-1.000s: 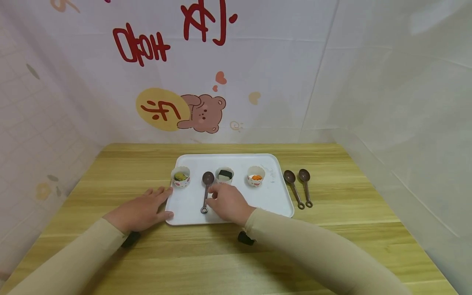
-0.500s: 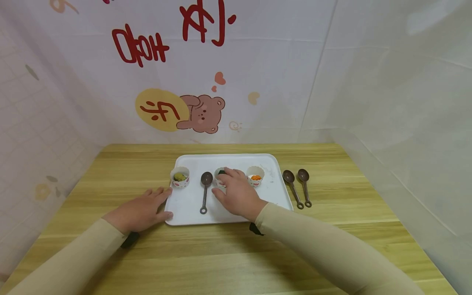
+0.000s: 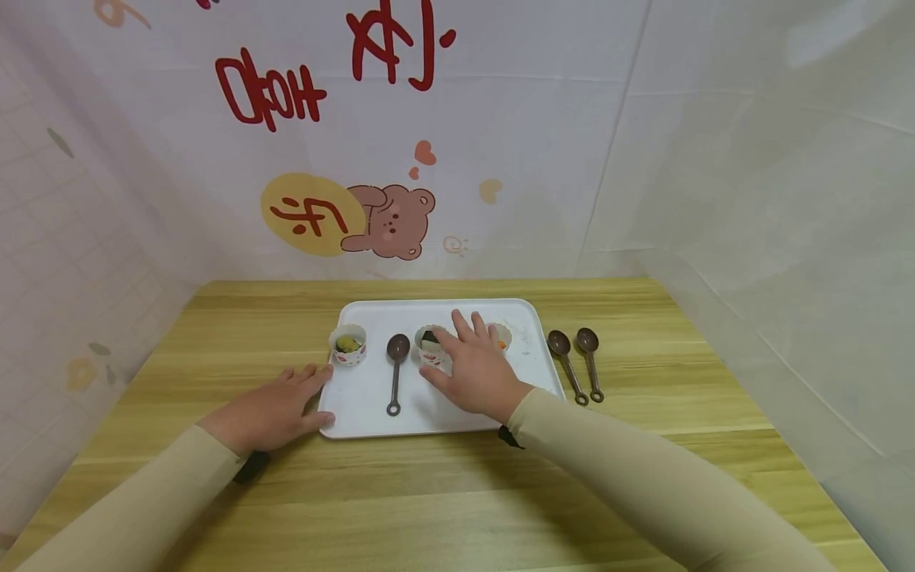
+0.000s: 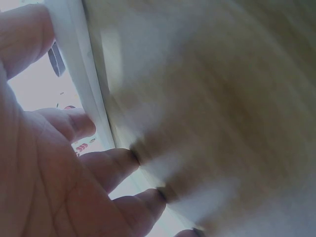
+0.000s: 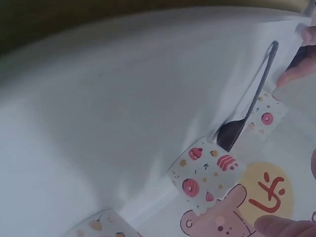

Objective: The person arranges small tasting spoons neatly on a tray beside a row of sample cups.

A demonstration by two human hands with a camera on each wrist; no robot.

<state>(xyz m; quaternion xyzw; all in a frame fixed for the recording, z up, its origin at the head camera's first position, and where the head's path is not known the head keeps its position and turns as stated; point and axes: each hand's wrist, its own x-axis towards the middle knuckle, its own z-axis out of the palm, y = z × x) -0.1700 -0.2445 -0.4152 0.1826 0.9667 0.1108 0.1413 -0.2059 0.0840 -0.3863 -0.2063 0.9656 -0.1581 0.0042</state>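
My left hand rests at the left edge of a white tray, its fingers extended along the rim. My right hand is spread over the tray, fingers straight and holding nothing. It overlaps the middle paper cup, which has dark green and white food in it, and partly hides the right paper cup with orange bits. A brown spoon lies on the tray between the left and middle cups. The left paper cup holds yellow-green food.
Two more brown spoons, a nearer one and an outer one, lie on the wooden table right of the tray. A white printed cloth hangs behind the table and along its sides.
My right hand has moved away from the spoon on the tray, to the right across the middle cup, and its fingers have spread. The left hand has stayed in place.
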